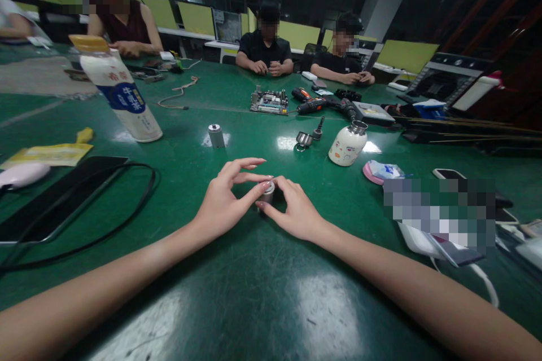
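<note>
Between my hands, a small silver cylinder (268, 195) stands upright on the green table, partly hidden by fingers. My left hand (228, 194) pinches its top rim with thumb and forefinger, the other fingers stretched out above. From the right, my right hand (298, 208) has its thumb and fingers closed around the lower part of the cylinder. A similar grey metal cylinder (215, 136) with a dark knob on top stands farther back, left of centre. Beyond my right hand is a cream steel flask (348, 144), uncapped, with its metal cup lid (304, 139) beside it.
A milk drink bottle (122, 96) stands at left, behind a dark tablet (63, 197) and black cable. A circuit board (270, 101) and cordless drill (312, 106) lie farther back. Phones (451, 175) lie at right. Several people sit across the green table (262, 304).
</note>
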The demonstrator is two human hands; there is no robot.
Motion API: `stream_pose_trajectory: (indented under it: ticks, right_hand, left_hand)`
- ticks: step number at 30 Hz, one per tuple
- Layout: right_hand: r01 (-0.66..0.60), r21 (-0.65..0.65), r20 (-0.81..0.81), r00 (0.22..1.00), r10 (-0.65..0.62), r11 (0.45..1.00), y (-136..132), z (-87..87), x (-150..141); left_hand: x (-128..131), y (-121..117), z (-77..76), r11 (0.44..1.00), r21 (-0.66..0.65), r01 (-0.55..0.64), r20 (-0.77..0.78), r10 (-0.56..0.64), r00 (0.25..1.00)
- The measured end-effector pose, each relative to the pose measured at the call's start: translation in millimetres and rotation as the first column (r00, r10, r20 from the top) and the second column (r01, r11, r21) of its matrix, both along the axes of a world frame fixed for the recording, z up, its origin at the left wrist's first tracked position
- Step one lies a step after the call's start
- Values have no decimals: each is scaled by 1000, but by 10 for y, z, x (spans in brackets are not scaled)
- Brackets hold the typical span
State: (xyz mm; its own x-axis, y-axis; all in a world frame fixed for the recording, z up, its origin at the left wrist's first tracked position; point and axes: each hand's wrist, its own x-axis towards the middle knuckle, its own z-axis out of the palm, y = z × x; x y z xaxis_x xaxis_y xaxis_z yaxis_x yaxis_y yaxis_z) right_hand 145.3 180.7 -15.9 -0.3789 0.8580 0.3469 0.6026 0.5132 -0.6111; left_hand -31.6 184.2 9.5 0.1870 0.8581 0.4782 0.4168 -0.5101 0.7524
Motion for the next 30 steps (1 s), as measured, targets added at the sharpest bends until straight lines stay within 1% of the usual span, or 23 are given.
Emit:
stream_pose_trajectory:
  ticks: [4,6,8,10,12,14,16,19,22,24,27,30]
  right_hand:
    - [-7,-3,-16,1000,7,1000,-9,8,-4]
    - [-9,-3,-20,1000,9,1000,-12,12,-5]
    - [-12,-7,-22,1000,11,1000,-14,16,-4]
    - [-11,-12,-20,1000,10,1000,-14,19,-3]
    - [-6,-14,-17,1000,5,1000,-13,21,-2]
    - [-5,-14,-16,1000,5,1000,-13,22,-2]
    - [-7,-13,-19,1000,7,1000,-12,23,-2]
    - [-8,-9,-18,1000,7,1000,-9,19,-2]
    - [-6,-5,-9,1000,6,1000,-7,13,-1]
    - [-7,-2,-9,1000,7,1000,-6,12,0]
    - [-11,2,-13,1000,11,1000,-4,13,0]
    - [-4,4,-1,1000,4,1000,-2,15,-2]
  left_hand:
    - [-6,5,65,999,24,-37,32,36,999]
    - [-42,46,52,995,45,-84,40,82,996]
    - [-108,114,0,988,52,-143,24,142,990]
    - [-191,192,-75,982,39,-183,-39,185,982]
    - [-265,251,-146,984,-9,-179,-161,175,971]
    - [-309,279,-193,985,-25,-171,-246,160,956]
    - [-321,278,-216,984,-5,-178,-279,170,945]
    - [-314,263,-223,981,18,-196,-274,193,942]
    - [-291,252,-191,984,-32,-177,-232,165,959]
    - [-253,228,-132,987,-50,-153,-163,143,976]
    - [-157,147,-3,990,24,-137,-58,138,989]
    - [-66,57,107,995,48,-84,-41,86,996]
